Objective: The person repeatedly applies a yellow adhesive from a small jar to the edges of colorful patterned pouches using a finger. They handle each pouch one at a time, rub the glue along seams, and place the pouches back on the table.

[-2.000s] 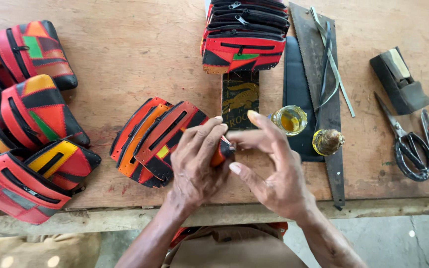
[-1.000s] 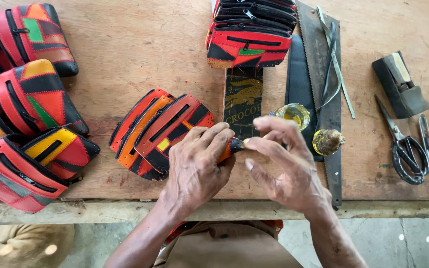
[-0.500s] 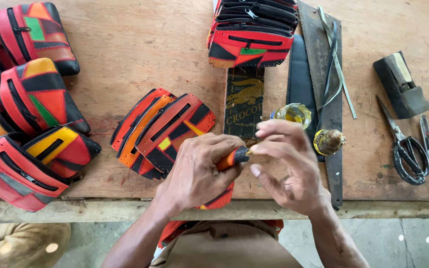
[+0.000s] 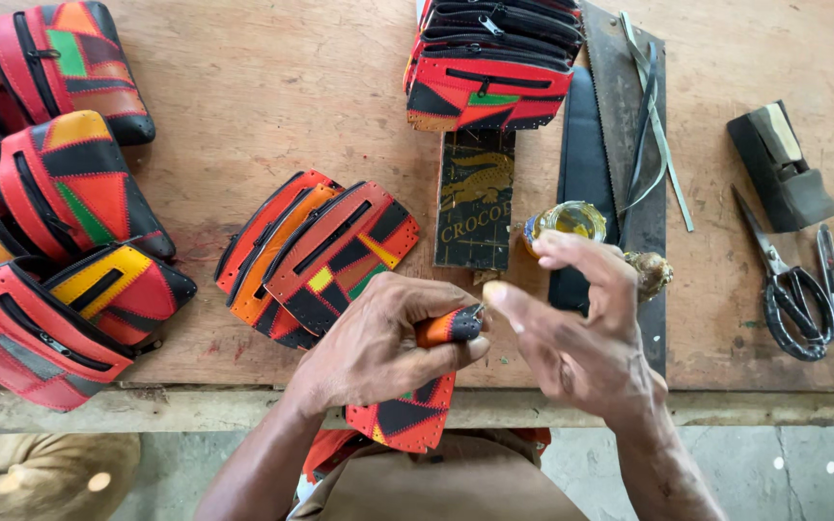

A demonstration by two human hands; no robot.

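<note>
- Left hand (image 4: 378, 342): closed around a patchwork leather pouch (image 4: 412, 405), gripped at its upper end near the lower centre of the frame, at the table's front edge.
- Pouch: long axis running roughly up and down the frame; orange-and-black top corner with a small zipper pull (image 4: 475, 314) poking out past the left thumb, lower part hanging below the table edge (image 4: 755, 405).
- Right hand (image 4: 581, 338): empty, fingers loosely spread, index fingertip (image 4: 494, 292) just right of the zipper pull; contact not clear.
- Relation: pull lies directly left of the right hand, pointing toward it; right hand nearer to the pull than to anything else.
- Nearby: glass jar (image 4: 567, 224) just above the right hand; two finished pouches (image 4: 316, 256) left of centre; scissors (image 4: 789, 289) far right, well apart.
</note>
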